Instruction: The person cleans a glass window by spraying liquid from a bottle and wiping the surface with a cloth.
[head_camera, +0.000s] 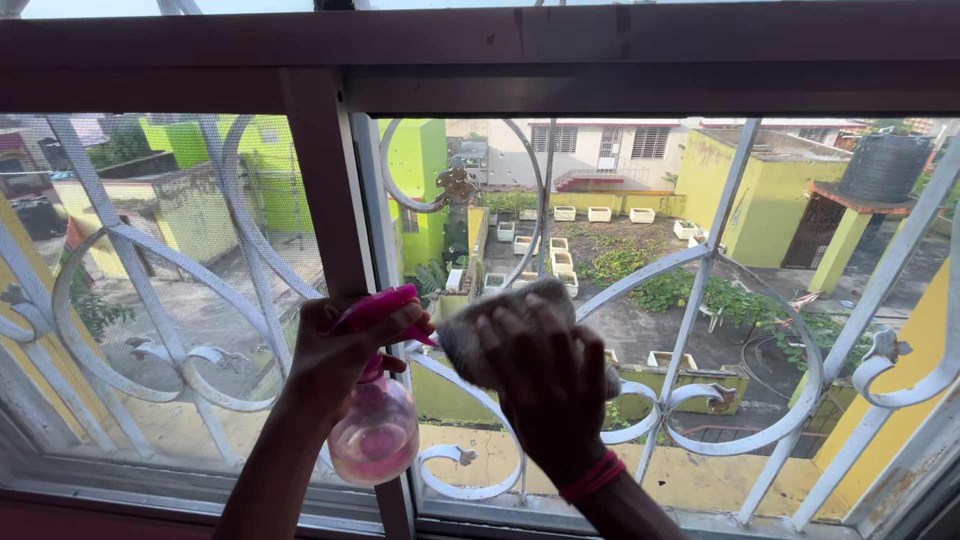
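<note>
At the window, left hand (335, 355) grips upright spray bottle (375, 430); right hand (535, 375) presses cloth (470, 335) flat

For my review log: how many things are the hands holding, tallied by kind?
Spray bottle, pink, in the left hand: 1
Cloth, grey, under the right hand on the window pane: 1
Total: 2
</note>
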